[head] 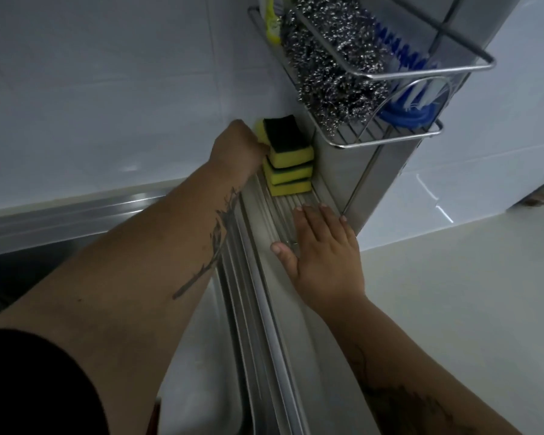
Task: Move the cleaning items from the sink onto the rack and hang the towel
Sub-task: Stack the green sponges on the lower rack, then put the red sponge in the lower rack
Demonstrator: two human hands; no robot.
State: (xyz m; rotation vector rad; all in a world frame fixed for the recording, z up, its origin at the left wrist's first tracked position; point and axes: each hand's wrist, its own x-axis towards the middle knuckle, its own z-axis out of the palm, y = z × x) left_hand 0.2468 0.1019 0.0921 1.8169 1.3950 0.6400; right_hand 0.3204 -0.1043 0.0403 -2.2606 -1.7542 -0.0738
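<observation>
Yellow sponges (288,164) sat stacked three high on rack (299,204) lower tray, at 12 o'clock from right hand (319,255) — flat, fingers spread. Left hand (237,150) gripped top sponge at 9 o'clock side. Steel wool (333,64) filled upper basket — beside blue brush (405,76).

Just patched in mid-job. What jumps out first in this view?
The stack of yellow sponges on the ribbed tray, with the left hand at the top one. Above right, steel wool fills the wire rack beside a blue brush. The right hand lies flat on the tray.
</observation>
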